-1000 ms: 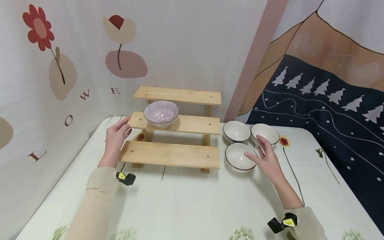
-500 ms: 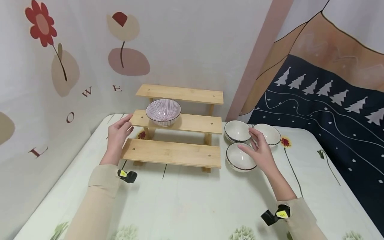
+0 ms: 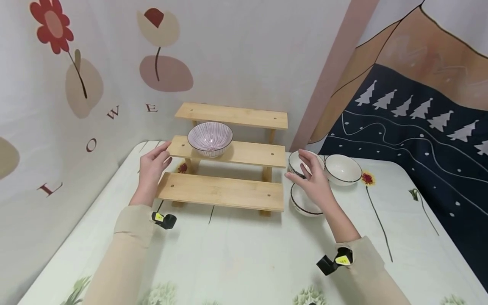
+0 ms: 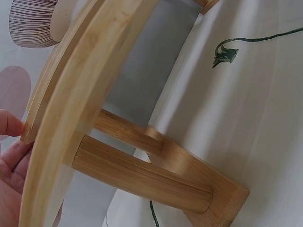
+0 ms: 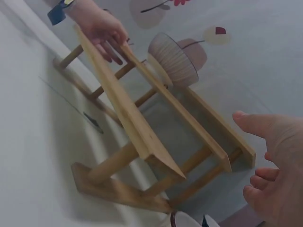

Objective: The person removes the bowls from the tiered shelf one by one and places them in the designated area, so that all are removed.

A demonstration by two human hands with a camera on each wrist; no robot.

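Note:
A three-step wooden display shelf [image 3: 219, 192] stands on the table in the head view. My left hand [image 3: 152, 171] grips the left end of its middle board, thumb on one side and fingers on the other, as the left wrist view [image 4: 12, 165] also shows. On that middle board sits a purple-striped bowl [image 3: 210, 139], upright, towards the left. My right hand [image 3: 315, 182] hovers with nothing in it, fingers spread, just right of the shelf. Partly behind it are a white bowl [image 3: 295, 162] with a dark rim and a nearer white bowl [image 3: 303, 199].
A third white bowl [image 3: 344, 169] stands right of the other two, beside a printed flower on the tablecloth [image 3: 236, 254]. A patterned cloth [image 3: 244, 51] hangs behind the shelf, and a dark tree-patterned cloth [image 3: 419, 140] borders the right side.
My right hand has moved left from over the white bowls towards the shelf's right end, empty. My left hand keeps its grip on the board. The view has shifted slightly.

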